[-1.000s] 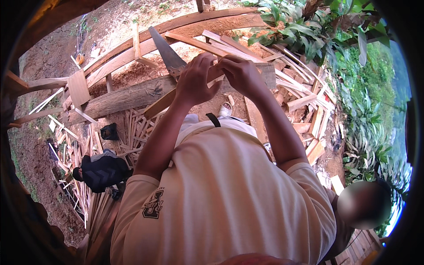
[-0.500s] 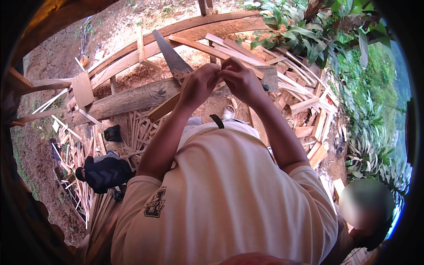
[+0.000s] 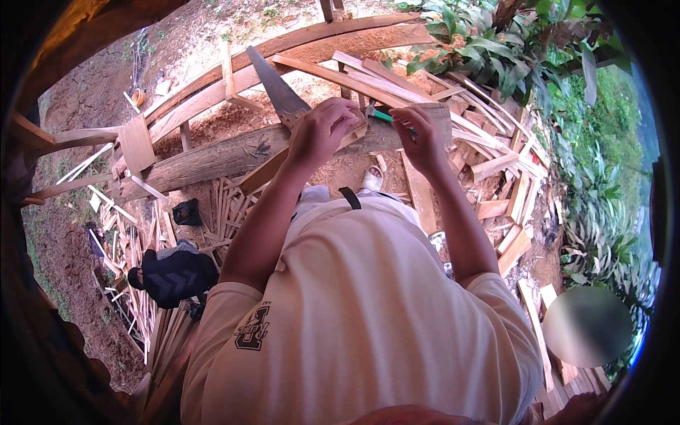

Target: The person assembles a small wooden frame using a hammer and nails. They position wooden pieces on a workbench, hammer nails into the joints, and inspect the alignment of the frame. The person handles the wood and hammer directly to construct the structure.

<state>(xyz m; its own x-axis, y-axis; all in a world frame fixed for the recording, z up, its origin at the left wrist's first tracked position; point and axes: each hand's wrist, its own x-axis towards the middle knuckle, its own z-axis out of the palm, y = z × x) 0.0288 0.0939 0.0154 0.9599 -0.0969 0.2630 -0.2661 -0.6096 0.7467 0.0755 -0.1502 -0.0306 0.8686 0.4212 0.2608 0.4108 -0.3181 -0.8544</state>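
Note:
My left hand (image 3: 326, 131) is closed in a pinch above a narrow wooden board (image 3: 263, 172); what its fingers hold, if anything, is too small to make out. To the right, my right hand (image 3: 423, 140) has loosely curved fingers with a gap at the thumb. It hovers over the handle of a green-handled hammer (image 3: 382, 115), covering the handle's end. The hammer lies on a thick, weathered wooden beam (image 3: 205, 161). Beside my left hand, a handsaw (image 3: 276, 86) rests with its blade pointing away; its handle is largely hidden.
Long planks (image 3: 312, 37) cross behind the beam over sawdust. Wood offcuts (image 3: 492, 166) are heaped at right, near leafy plants (image 3: 489, 53). One person in dark clothing (image 3: 177, 275) is at lower left, beside a black bag (image 3: 186, 212); another person (image 3: 588, 327) is at lower right.
My hands were together, fingertips meeting over the beam. They have parted: the right moved right and slightly down, uncovering the hammer's head and green handle. My left stays near the same place.

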